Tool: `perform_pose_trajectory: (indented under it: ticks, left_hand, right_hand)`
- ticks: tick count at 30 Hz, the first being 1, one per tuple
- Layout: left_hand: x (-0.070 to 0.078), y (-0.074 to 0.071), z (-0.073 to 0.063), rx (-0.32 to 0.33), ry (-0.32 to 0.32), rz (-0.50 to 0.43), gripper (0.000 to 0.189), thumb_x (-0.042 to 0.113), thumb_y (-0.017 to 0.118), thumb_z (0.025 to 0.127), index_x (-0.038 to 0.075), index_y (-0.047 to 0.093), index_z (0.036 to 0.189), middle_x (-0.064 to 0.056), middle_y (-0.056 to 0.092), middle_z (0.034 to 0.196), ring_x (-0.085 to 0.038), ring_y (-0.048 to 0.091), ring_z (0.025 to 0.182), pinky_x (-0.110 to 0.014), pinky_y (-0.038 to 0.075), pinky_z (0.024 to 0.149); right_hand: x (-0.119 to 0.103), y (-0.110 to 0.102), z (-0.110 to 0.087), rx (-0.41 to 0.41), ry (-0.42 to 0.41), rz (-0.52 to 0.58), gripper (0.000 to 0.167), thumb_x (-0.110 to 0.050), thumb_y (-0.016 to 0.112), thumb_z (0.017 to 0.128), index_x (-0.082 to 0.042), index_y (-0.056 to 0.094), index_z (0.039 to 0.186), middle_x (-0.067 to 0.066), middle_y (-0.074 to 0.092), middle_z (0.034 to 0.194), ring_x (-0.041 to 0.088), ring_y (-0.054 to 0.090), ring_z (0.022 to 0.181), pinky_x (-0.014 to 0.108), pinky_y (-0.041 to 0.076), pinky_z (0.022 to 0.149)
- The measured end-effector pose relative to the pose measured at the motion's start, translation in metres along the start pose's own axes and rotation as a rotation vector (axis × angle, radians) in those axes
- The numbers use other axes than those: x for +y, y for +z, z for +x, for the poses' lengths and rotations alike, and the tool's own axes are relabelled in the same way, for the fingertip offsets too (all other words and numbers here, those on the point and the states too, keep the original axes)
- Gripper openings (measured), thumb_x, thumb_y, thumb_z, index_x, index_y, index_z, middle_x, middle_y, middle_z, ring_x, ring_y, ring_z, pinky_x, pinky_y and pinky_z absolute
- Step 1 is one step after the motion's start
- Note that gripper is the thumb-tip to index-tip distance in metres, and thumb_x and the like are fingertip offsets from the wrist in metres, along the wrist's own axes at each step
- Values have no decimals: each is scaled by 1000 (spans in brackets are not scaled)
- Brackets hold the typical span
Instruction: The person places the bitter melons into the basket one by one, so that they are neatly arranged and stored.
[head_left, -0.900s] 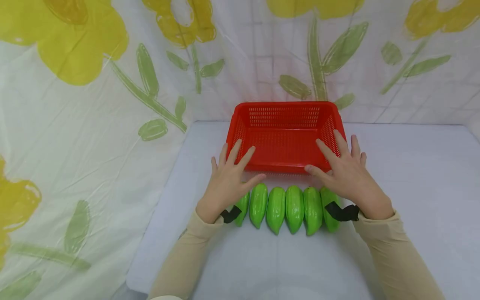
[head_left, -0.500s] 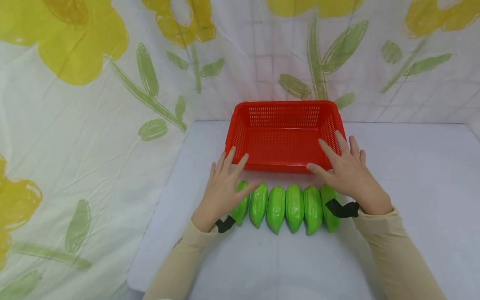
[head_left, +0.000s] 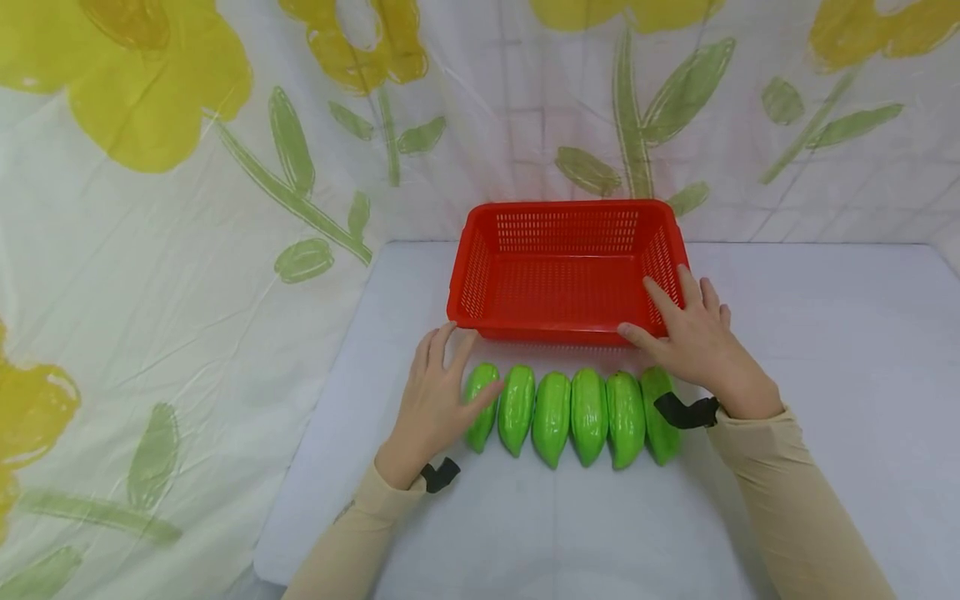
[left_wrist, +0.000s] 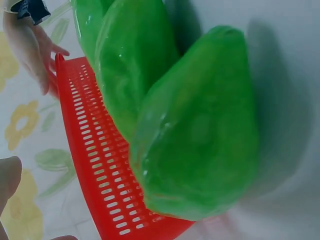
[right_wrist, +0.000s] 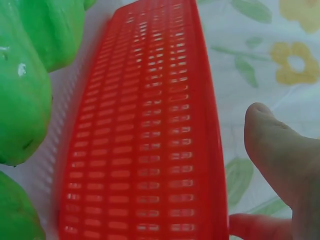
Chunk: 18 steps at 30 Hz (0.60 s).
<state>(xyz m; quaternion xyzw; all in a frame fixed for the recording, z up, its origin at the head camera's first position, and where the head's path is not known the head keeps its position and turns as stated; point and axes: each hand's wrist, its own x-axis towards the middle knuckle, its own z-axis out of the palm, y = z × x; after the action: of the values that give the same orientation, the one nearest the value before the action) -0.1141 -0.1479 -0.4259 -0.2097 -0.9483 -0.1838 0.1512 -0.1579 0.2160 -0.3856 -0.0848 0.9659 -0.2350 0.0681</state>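
In the head view, several glossy green banana-shaped fruits point(head_left: 551, 421) lie side by side in a row, tapered ends toward the person. Behind them stands a red plastic basket point(head_left: 547, 333) with slotted walls and nothing inside. My left hand point(head_left: 431, 408), fingers loosely extended, is just left of the row; its thumb overlaps the leftmost fruit point(head_left: 480, 435). Fingers spread, my right hand point(head_left: 701, 346) is over the basket's right front corner, with its wrist strap overlapping the rightmost fruit point(head_left: 662, 446). Neither hand holds anything. The left wrist view shows fruits point(left_wrist: 200, 130) up close, the basket wall point(left_wrist: 80, 130) beyond.
A white table point(head_left: 825, 375) bears everything. Its far edge meets a hanging sheet point(head_left: 480, 150) printed with yellow flowers and green leaves, which also covers the left side. Black straps point(head_left: 441, 475) sit on both wrists.
My left hand has drawn back from the basket's left front corner toward the person and slightly left, uncovering the leftmost fruit more. The right hand has shifted only slightly; fruits and basket stay put.
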Motion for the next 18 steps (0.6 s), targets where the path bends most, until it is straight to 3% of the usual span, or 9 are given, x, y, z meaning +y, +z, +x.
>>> perform_pose_trajectory:
  ticks: [6,11,14,18]
  left_hand:
    - [-4,5,-8,15,-10,1,70,51,66,95,16,48,153,-21,44,153,-40,52,128,-53,55,90]
    - [-5,8,-12,-29,-24,-21,66,47,69,95,13,53,149,-18,48,151,-34,64,107,-39,58,65]
    - [-5,9,-14,-85,-47,-48,62,45,69,96,11,55,147,-18,50,149,-30,67,102,-35,57,61]
    - [-4,10,-15,-186,-108,-95,62,43,67,99,12,52,151,-17,48,151,-29,69,96,-37,59,65]
  right_hand:
    - [4,3,3,-12,5,18,97,-66,54,99,-7,17,167,30,-15,170,67,-8,150,88,6,109]
    - [9,5,6,-19,8,20,97,-66,53,99,-7,15,167,29,-17,170,67,-7,150,88,7,109]
    - [10,7,8,-13,7,22,97,-65,54,99,-8,16,167,28,-17,170,67,-5,150,87,8,110]
    - [11,7,9,-10,5,30,96,-63,54,100,-7,15,167,29,-16,170,67,-2,150,87,9,109]
